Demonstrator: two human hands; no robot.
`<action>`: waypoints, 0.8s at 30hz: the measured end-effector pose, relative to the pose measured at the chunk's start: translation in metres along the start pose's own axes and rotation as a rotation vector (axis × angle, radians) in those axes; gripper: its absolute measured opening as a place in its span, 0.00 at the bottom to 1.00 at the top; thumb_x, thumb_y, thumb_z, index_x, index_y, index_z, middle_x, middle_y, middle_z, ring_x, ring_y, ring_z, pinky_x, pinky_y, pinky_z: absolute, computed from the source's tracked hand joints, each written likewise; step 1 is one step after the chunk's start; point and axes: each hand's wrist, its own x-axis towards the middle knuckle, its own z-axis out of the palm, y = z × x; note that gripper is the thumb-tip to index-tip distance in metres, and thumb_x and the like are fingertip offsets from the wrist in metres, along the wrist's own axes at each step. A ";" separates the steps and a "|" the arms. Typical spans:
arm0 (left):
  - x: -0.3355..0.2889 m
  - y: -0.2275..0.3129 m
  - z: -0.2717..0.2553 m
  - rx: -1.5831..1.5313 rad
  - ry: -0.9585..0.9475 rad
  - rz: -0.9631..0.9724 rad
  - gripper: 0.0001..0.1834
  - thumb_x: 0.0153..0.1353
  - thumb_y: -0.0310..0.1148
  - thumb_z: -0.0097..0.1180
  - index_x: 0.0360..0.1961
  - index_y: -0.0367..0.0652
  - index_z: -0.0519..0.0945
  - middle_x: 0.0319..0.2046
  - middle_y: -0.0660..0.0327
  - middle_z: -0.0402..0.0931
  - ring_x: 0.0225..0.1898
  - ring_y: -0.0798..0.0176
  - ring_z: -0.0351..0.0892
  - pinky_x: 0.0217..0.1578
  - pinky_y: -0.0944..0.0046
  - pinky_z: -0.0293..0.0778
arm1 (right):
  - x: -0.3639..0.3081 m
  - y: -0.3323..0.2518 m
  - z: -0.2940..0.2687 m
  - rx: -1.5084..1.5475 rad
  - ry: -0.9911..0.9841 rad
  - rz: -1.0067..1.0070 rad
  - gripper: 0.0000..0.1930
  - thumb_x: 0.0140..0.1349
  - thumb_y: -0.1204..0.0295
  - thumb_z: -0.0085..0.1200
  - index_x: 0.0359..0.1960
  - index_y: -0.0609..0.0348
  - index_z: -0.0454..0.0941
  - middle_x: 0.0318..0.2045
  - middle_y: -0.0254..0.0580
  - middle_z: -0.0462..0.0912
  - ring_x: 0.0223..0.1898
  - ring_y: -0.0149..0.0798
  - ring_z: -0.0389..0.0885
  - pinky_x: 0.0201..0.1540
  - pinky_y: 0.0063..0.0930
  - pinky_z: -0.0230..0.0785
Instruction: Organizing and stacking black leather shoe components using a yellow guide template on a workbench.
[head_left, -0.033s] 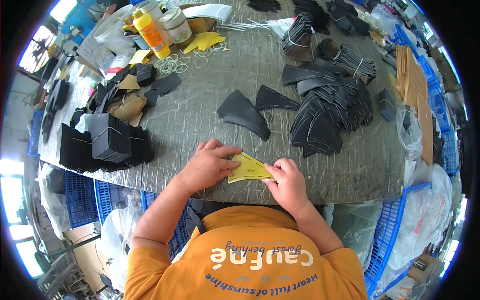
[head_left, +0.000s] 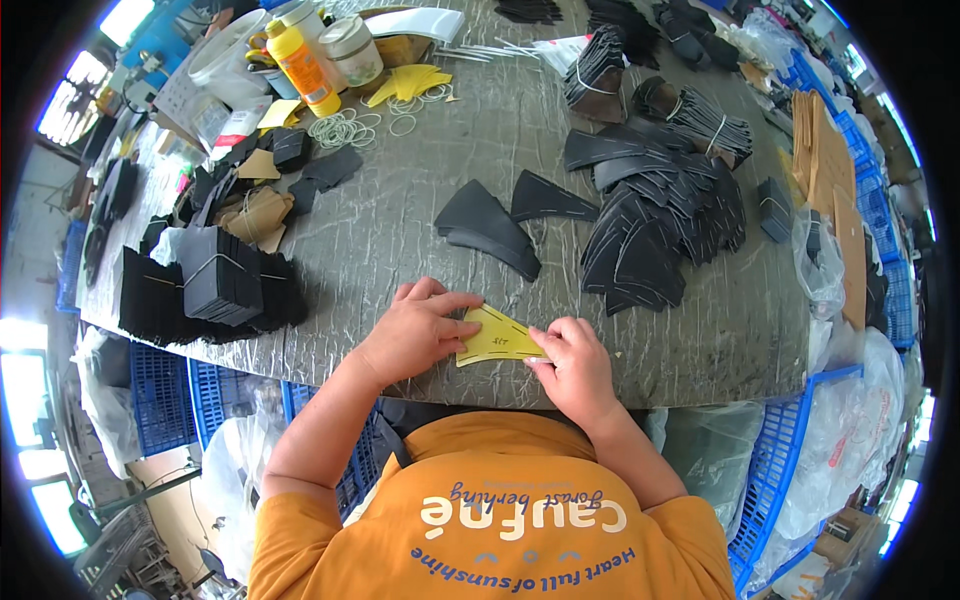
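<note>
Near the table's front edge lies a yellow pattern template [head_left: 497, 338], a curved, tapering piece with dark slits along its edges and a handwritten mark. My left hand [head_left: 418, 330] grips its left end, fingers over the upper corner. At its narrow right end my right hand [head_left: 575, 368] pinches it between thumb and fingers. Whether another piece lies beneath the template is hidden. Just beyond are loose black cut pieces [head_left: 488, 228] and a single black piece [head_left: 553, 196]. Farther right spreads a large pile of similar black pieces [head_left: 665, 205] with pale marks along their edges.
Banded stacks of black pieces [head_left: 222, 278] stand at the left edge. A yellow bottle [head_left: 302, 68], a jar [head_left: 352, 52] and rubber bands [head_left: 343, 130] sit far left. More bundles [head_left: 597, 75] lie at the back. Blue crates [head_left: 775, 470] and plastic bags flank the table [head_left: 400, 200].
</note>
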 end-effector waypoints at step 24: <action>0.003 -0.002 0.001 0.074 0.040 0.026 0.16 0.49 0.39 0.67 0.42 0.70 0.89 0.57 0.76 0.77 0.50 0.57 0.71 0.58 0.52 0.63 | 0.032 -0.040 0.026 0.595 -0.139 -0.036 0.06 0.62 0.78 0.60 0.33 0.60 0.73 0.28 0.52 0.79 0.30 0.55 0.79 0.34 0.41 0.70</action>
